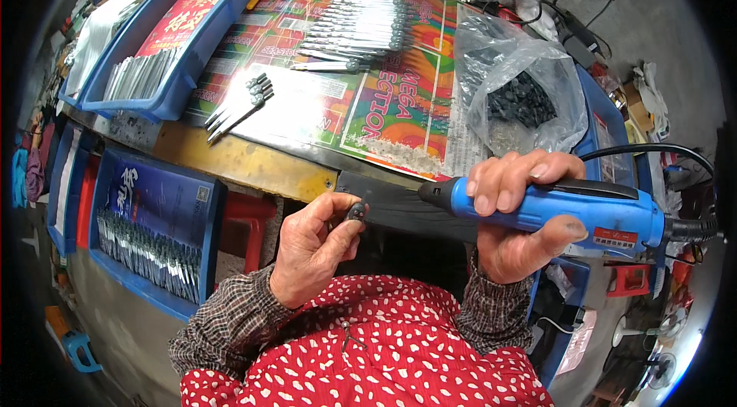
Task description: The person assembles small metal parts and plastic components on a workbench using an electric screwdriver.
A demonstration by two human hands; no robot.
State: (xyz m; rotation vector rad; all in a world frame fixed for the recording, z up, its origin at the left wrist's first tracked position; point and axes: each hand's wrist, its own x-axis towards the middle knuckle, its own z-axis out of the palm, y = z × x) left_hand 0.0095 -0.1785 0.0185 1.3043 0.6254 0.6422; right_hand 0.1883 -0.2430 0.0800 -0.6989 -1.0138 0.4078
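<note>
My left hand [305, 250] pinches a small black part with round marks on its face [356, 212] between thumb and fingertips, just off the table's near edge. Whatever else lies inside those fingers is hidden. A blue electric screwdriver [606, 217] with a black nose rests in my right hand [503, 257], fingers over its top and thumb along the near side. Its nose points left toward the black part, with a gap between them. On the table beyond lie a small group of silver blades with black ends [244, 106] and a larger row of similar pieces [357, 27].
A clear plastic bag [477, 104] of black parts [522, 98] stands at the right. A blue bin [175, 83] with silver strips [142, 75] sits at the back left. Below it, another blue bin [209, 253] holds many pieces. The screwdriver's black cable [660, 148] loops at right.
</note>
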